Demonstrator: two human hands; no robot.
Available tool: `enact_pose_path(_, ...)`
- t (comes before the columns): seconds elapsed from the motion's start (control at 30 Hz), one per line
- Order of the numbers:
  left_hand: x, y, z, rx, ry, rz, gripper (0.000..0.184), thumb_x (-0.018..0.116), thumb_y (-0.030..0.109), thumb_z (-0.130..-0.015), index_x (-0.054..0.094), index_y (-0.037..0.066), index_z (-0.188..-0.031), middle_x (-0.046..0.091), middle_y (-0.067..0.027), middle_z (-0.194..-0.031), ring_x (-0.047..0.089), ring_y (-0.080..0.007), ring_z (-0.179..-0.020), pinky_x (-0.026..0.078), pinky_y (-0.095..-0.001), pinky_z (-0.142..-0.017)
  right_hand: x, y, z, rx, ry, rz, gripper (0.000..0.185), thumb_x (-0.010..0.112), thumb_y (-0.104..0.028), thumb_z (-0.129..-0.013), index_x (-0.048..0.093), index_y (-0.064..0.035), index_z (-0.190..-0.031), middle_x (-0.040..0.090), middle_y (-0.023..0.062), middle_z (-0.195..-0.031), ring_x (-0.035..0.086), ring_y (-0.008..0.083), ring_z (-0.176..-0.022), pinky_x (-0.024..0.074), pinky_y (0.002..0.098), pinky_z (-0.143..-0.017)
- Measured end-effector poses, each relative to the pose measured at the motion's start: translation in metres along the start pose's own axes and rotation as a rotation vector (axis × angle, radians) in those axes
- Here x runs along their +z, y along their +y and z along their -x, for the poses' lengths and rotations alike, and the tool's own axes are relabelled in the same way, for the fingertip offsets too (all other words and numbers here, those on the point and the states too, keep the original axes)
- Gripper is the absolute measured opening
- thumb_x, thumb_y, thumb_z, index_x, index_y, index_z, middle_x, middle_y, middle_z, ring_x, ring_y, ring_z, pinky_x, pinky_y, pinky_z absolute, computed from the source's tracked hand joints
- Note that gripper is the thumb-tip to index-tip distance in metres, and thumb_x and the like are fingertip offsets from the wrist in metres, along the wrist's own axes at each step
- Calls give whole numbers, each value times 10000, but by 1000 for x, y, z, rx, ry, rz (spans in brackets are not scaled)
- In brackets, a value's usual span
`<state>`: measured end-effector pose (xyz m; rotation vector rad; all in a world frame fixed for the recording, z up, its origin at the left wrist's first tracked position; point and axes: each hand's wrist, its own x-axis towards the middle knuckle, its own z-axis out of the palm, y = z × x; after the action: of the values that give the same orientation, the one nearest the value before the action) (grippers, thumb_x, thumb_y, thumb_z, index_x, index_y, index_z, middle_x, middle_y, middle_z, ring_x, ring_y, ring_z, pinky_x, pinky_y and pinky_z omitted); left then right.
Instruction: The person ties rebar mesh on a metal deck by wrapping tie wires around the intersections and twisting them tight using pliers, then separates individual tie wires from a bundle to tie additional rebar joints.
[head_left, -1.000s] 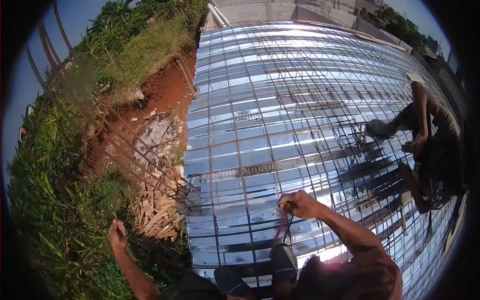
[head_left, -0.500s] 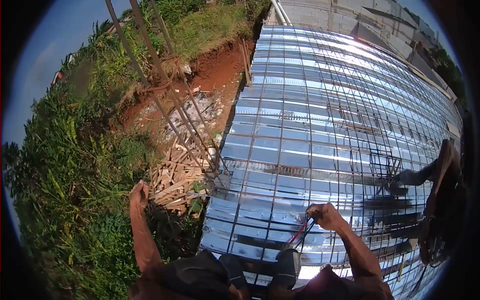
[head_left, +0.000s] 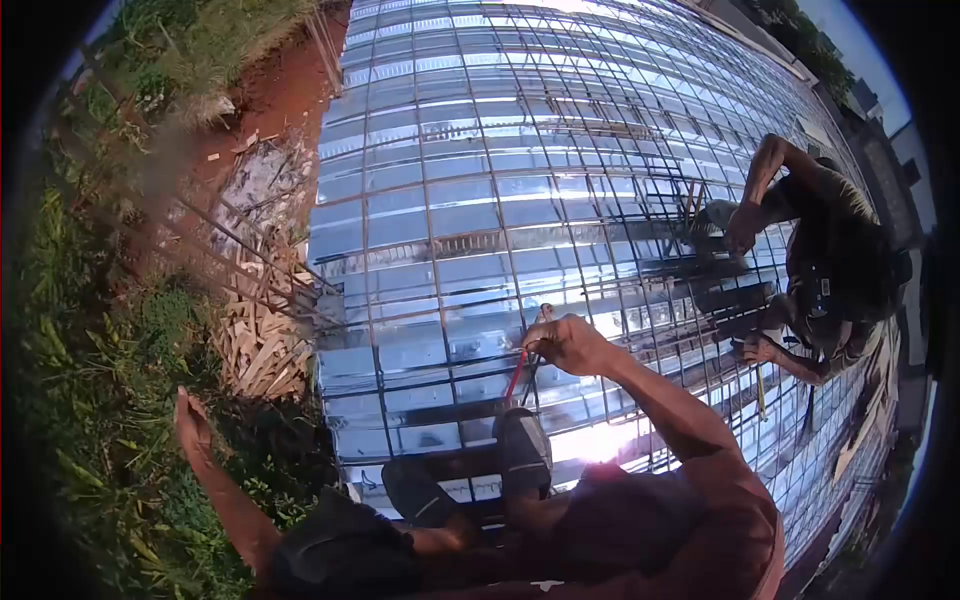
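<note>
My right hand (head_left: 568,345) is closed around one end of what looks like a pair of pliers (head_left: 516,380), with a red leg and a dark leg hanging downward. It is held over the rebar mesh (head_left: 448,340), just above my shoes (head_left: 522,450). The tool's gripped end is hidden by my fingers. Out to the left, beyond the edge of the deck, my left hand (head_left: 190,420) is raised with its fingers stretched and holds nothing. Shiny corrugated metal decking (head_left: 345,400) lies under the mesh.
A co-worker (head_left: 840,270) crouches on the mesh at right, both hands low. The deck's left edge drops to a pile of wood scraps (head_left: 262,345), red soil (head_left: 275,105) and plants (head_left: 90,480). Upright rebar (head_left: 240,265) stands beside that edge.
My view has swung right, bringing the co-worker fully into sight. My right hand still holds the pliers above the mesh. My left hand remains stretched out, its fingers now pointing up.
</note>
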<state>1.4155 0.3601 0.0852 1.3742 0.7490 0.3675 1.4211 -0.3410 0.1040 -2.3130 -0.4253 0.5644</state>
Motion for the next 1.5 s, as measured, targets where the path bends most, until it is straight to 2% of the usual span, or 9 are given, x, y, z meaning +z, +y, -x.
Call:
enact_pose_path(0.17,5,4,13,81,182,11,248,667,267,-864,584,57,-760,535,-20,-594,470,-122,-488,354,-271,-444,18,13,36,-171,-764,-722,215,572,-76,-862,633,-15,-1059,651,145,-838,595,206,-723,441,319,-638)
enact_pose_path(0.37,1,-14,13,41,25,183,260,669,262,-864,556,85,-711,548,-21,-598,502,-111,-507,408,-260,-470,-32,-35,7,-25,-45,-1482,153,591,-153,-891,555,-5,-904,415,-17,-531,297,52,-420,221,222,-399)
enact_pose_path(0.6,13,-9,10,179,137,295,235,707,220,-834,543,65,-767,522,-21,-638,471,-106,-512,411,-232,-470,-8,-2,-7,-27,-160,113,73,638,-98,-860,682,-68,-910,659,19,-818,598,134,-657,471,309,-617)
enact_pose_path(0.73,20,-6,16,147,255,298,242,726,218,-814,536,91,-735,515,-2,-606,465,-120,-514,378,-251,-464,8,-12,24,-191,-728,-525,136,661,-155,-836,637,-22,-856,586,44,-696,506,114,-550,392,281,-514)
enact_pose_path(0.87,10,-11,19,44,154,318,240,729,232,-813,547,86,-755,504,3,-603,472,-110,-513,392,-238,-454,-11,-13,25,-38,-219,-1342,252,685,-212,-812,592,23,-801,514,69,-574,415,95,-442,312,253,-410)
enact_pose_path(1.1,13,-39,15,212,302,97,286,721,262,-818,541,64,-718,563,-44,-609,504,-122,-493,403,-256,-450,-1,29,-5,-446,-123,180,181,547,-181,-889,624,-36,-812,522,15,-559,470,114,-447,317,269,-422)
enact_pose_path(1.13,8,-38,25,208,318,98,289,720,260,-819,533,66,-712,560,-41,-606,500,-122,-490,397,-254,-446,1,6,4,55,-447,-184,207,600,-186,-857,601,-23,-729,533,36,-556,477,122,-436,325,273,-421)
enact_pose_path(1.37,-21,-60,14,6,249,283,285,706,265,-834,515,83,-726,522,-7,-589,478,-103,-463,392,-225,-389,-15,-3,21,-16,-234,-1334,242,663,-245,-841,584,-17,-821,455,-12,-533,407,70,-422,294,233,-410)
enact_pose_path(1.5,-14,-64,8,-81,230,423,339,674,368,-842,487,110,-725,482,17,-588,456,-75,-474,391,-177,-402,-17,-3,-9,241,-10,-399,164,564,-168,-906,616,-14,-886,487,-32,-593,370,70,-480,290,236,-463)
